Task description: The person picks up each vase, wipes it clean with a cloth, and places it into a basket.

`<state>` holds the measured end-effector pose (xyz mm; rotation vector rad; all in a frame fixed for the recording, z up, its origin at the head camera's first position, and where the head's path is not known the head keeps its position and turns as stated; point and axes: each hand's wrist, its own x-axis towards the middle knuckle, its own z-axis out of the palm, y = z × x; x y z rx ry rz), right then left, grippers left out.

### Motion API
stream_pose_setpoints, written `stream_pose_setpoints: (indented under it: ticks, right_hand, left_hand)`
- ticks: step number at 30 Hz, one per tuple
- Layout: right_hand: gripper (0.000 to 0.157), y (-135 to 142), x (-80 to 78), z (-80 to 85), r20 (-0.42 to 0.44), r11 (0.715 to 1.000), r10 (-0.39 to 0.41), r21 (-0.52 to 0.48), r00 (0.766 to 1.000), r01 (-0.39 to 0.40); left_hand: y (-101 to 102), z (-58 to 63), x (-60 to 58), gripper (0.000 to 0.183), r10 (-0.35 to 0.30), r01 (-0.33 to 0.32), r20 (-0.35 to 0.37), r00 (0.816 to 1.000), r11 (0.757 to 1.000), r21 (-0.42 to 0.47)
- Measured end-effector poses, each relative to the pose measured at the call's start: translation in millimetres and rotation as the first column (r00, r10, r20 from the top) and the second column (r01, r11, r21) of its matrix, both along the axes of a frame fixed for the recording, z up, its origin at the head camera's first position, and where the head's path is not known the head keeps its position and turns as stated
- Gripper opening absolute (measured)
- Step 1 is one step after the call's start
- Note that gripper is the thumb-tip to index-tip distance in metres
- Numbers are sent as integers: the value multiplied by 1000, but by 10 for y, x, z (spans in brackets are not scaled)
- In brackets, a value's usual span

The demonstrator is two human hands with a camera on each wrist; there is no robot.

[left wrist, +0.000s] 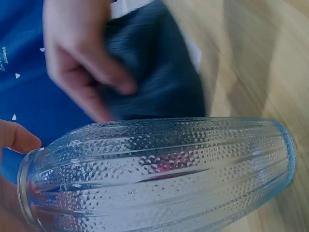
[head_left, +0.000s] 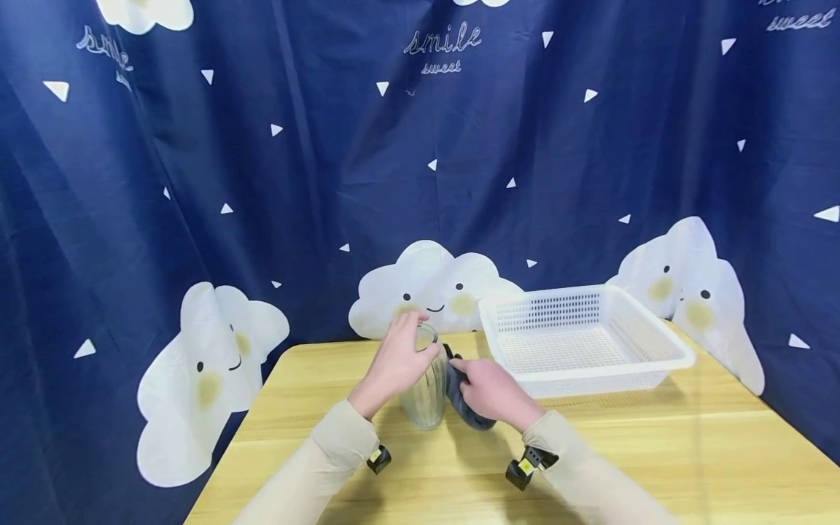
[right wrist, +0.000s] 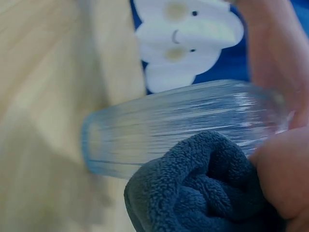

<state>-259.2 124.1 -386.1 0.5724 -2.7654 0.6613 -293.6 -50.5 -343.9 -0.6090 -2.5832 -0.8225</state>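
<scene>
A clear, ribbed glass vase (head_left: 423, 399) with a bumpy texture stands on the table in front of me. My left hand (head_left: 402, 357) grips it around the neck, thumb and fingers at the rim. In the left wrist view the vase (left wrist: 169, 169) fills the lower half. On its right side, my right hand (head_left: 494, 388) holds a dark blue-grey fluffy cloth (head_left: 467, 410). The bunched folds of this cloth (right wrist: 193, 188) overlap the glass in the right wrist view. Motion blurs the right hand (left wrist: 82, 43) in the left wrist view.
To the right, a white plastic basket (head_left: 587, 385) with perforated sides sits on the wooden table (head_left: 722, 452). Behind the table hangs a dark blue curtain (head_left: 328, 182) printed with clouds and triangles.
</scene>
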Motion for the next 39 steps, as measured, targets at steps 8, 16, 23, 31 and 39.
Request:
stream_pose_setpoints:
  ticks: [8,16,23,31,39]
  right_hand:
    - [36,7,71,428,-170,999,-20,-50,985,11]
    - [38,-14,42,339,-177,999,-31,9,984,33]
    - [41,1,-9,-48,-48,999,-15,37,999,17]
    - [35,-29,-17,-496,70,994,35,105,997,-42]
    - [44,-23,-50,-355,27,999,16,34,999,-17]
  left_hand:
    - [27,-51,-26,47,4,-4,-53,999,1000,-6]
    - [7,-87,-54,47,-40,42,-100,994,999,15]
    - [23,-93,-37,53,17,-16,-7,1000,998,53]
    - [18,-105,-1,59,30,-31,29,999,999,35]
    - [-18,-10,14,56,54,-54,15,998,998,30]
